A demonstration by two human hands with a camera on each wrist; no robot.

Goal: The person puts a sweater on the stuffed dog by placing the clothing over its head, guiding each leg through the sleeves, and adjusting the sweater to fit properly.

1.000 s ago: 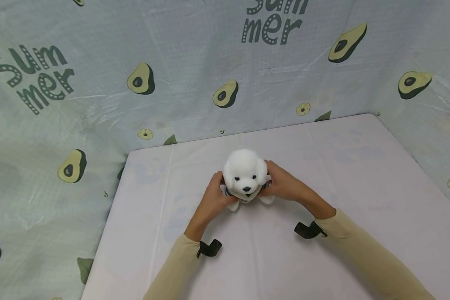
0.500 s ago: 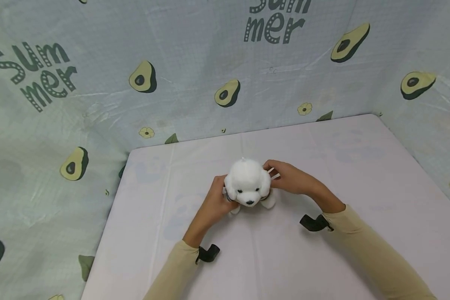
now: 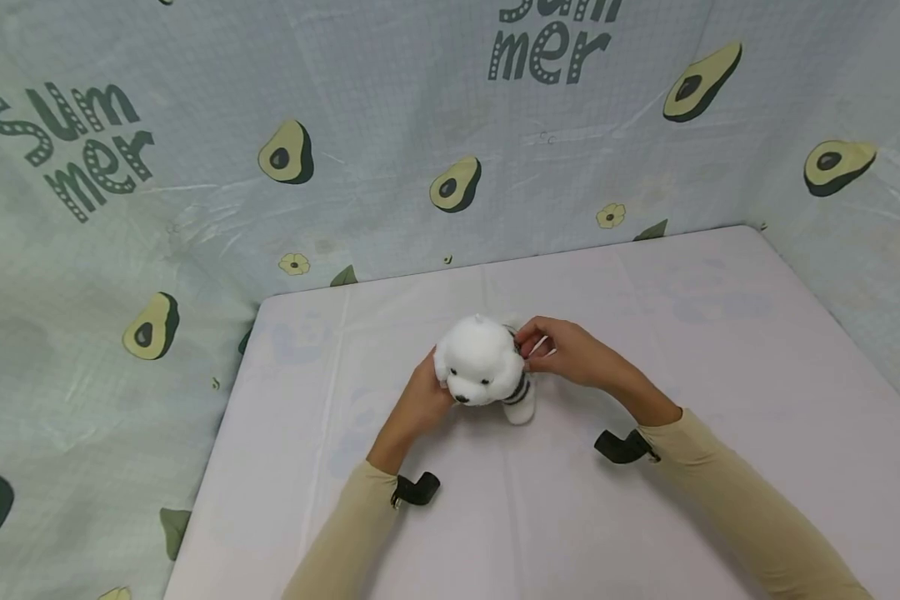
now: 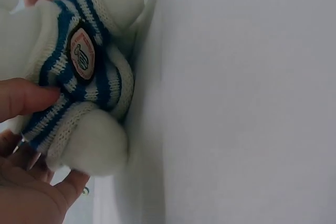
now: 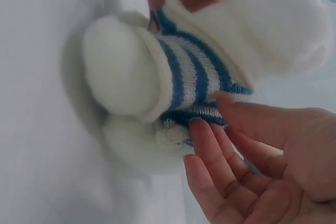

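Note:
A white plush dog (image 3: 476,358) stands on the table, its head turned toward the lower left. It wears a blue-and-white striped knitted sweater (image 5: 191,72) with an oval patch (image 4: 82,59) on the chest. My left hand (image 3: 422,398) grips the dog's side; the thumb presses the sweater's front in the left wrist view, while the other fingers are partly hidden behind the toy. On the opposite flank, my right hand (image 3: 573,354) pinches the sweater between thumb and fingertips, as the right wrist view shows.
A pale, smooth-covered table (image 3: 645,333) lies under the toy. Hanging sheets with avocado prints (image 3: 285,154) rise behind it and along both sides. A dark wrist camera (image 3: 621,447) sits on each sleeve cuff.
The right hand has let go of the dog's side and now pinches its sweater farther back. The dog has turned, its face swinging left and its right-hand flank coming into view.

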